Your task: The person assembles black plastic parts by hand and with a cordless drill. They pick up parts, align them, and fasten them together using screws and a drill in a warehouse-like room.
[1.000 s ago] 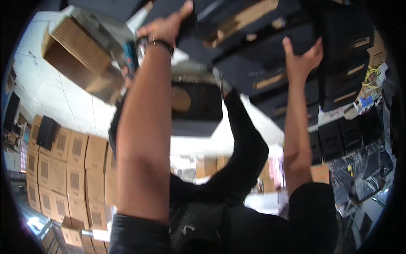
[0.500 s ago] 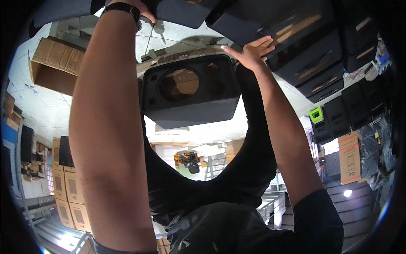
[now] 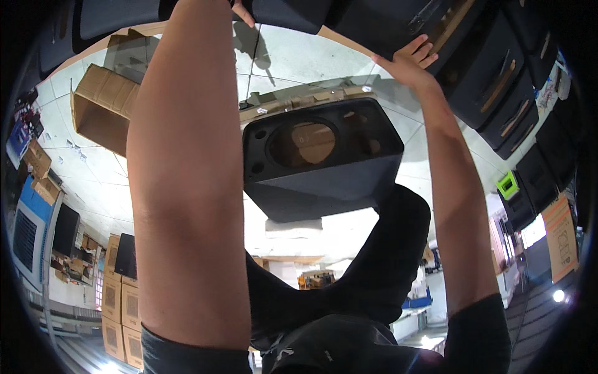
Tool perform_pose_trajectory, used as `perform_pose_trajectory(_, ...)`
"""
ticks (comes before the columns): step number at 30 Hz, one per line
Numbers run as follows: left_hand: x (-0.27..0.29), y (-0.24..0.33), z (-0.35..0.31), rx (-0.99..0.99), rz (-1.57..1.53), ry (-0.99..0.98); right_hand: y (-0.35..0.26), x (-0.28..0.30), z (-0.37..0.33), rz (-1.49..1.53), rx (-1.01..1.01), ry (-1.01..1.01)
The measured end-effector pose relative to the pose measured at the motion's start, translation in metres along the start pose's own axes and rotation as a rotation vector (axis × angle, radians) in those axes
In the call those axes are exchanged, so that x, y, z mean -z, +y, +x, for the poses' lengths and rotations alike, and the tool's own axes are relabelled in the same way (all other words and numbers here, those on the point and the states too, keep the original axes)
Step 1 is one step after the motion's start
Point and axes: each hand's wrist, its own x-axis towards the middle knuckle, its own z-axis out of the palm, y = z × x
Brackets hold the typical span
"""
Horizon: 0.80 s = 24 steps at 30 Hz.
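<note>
your right hand (image 3: 411, 67) with fingers spread wide, up by the black cabinet (image 3: 381, 26) at far right, left hand (image 3: 242, 12) mostly out of frame so can't tell its grip, speaker box (image 3: 327, 186) nearer you, around the middle

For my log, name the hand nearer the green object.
Right. In the picture, the right hand is up-left of the green object; the left hand, farther left, is at the top edge.

Bright ctr, dk bent edges
</note>
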Motion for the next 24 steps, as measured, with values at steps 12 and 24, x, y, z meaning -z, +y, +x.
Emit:
perform_pose_trajectory(12, 0.166, -0.293, -0.155, -1.039, 0.592, 0.400, 0.027, -0.009, 0.022, 0.684, 0.367, 0.595)
perform_pose_trajectory(24, 0.196, -0.735, -0.294, -0.253, 1.958, -0.276, 0.101, -0.276, -0.327, 0.509, 0.333, 0.799)
